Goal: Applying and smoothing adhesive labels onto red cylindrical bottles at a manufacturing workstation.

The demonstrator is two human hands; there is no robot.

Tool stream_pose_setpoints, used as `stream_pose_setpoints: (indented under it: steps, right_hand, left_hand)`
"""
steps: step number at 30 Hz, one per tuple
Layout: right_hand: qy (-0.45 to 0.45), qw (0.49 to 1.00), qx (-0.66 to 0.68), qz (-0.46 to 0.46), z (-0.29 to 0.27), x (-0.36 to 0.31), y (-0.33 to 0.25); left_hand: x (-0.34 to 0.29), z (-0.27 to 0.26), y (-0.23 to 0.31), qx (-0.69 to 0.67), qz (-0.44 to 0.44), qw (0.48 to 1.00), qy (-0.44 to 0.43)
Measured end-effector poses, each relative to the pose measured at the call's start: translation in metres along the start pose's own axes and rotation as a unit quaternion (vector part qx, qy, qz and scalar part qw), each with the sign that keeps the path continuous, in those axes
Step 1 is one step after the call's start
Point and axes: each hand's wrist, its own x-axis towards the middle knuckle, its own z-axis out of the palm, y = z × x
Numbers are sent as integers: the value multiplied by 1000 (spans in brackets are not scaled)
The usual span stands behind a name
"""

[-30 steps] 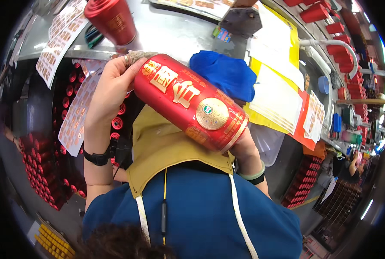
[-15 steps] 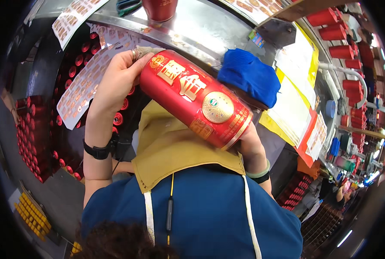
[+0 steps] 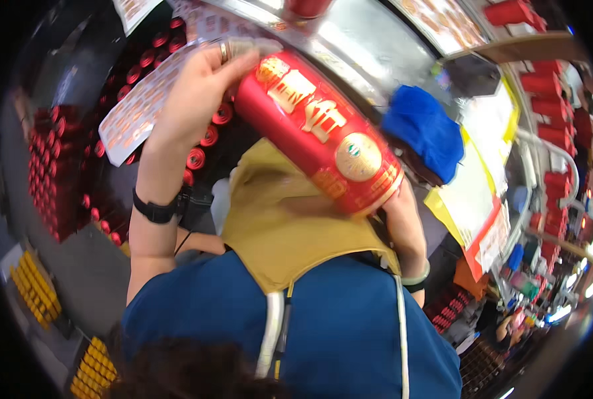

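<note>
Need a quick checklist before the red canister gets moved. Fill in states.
1. Left hand on the red canister's upper-left end: ok, thumb visible there.
2. Right hand at the lower-right end: ok.
3. Right fingers wrapped securely: cannot tell, hidden behind the canister.
4. Gold medallion facing the camera: ok.
5. Medallion edges lying flat: cannot tell, image blurred.
6. Canister clear of the blue cloth: cannot tell, they sit close in this view.
</note>
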Motion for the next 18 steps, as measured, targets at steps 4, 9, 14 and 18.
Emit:
stream_pose_setpoints:
  steps: [4,9,14,18]
  right_hand:
    - [33,998,52,-25,2,6,-7]
    - [15,999,32,-22,9,17,-11]
    - [16,1000,0,15,19,29,-11]
    - [24,998,-44,28,24,35,-16]
  left_hand:
    - [3,-53,19,7,172,983,69]
    - [-30,-86,8,207,165,949,172]
    - [-47,-88,-49,333,17,924,185]
    - [-69,-134,-116,427,16,865,265]
